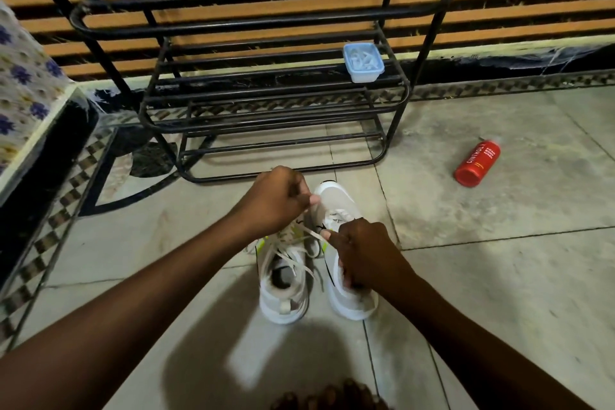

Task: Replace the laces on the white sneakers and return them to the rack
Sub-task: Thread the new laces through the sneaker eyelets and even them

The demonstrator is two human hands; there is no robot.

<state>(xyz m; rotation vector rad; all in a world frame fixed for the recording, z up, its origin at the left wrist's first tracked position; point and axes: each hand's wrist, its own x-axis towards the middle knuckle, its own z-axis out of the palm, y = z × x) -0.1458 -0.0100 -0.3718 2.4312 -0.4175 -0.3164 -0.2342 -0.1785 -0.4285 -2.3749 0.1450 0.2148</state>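
Left hand (276, 200), further forward, and right hand (362, 246) each pinch the lace (307, 230).

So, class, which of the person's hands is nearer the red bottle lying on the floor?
Right. The right hand sits over the sneakers, left of the red bottle; the left hand is farther left.

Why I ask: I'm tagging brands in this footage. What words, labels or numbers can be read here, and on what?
"CINTHOL": large white letters on the red bottle lying on the floor.
"FOAM BODY WASH": smaller white letters on the same bottle.
Small yellow print on the bottle: too small to read.
No readable text on the white sneakers or the blue container.
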